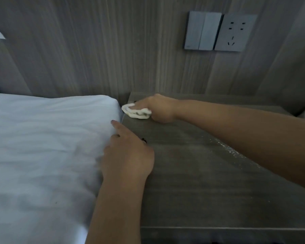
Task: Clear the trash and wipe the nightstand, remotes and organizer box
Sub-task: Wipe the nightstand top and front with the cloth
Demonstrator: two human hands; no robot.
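Two hands: a left hand (pixel 128 155) and a right hand (pixel 157 108). One cloth (pixel 136 111), one nightstand (pixel 201 164), one bed (pixel 42 138), one switch plate (pixel 202 30), one socket (pixel 235 32).

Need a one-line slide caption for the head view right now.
Right hand presses a white cloth onto the nightstand far corner; left hand holds back the bedsheet.

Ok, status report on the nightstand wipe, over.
Right hand presses white cloth on nightstand far-left corner. Left hand at bed-side edge, forefinger out. White specks remain mid-top.
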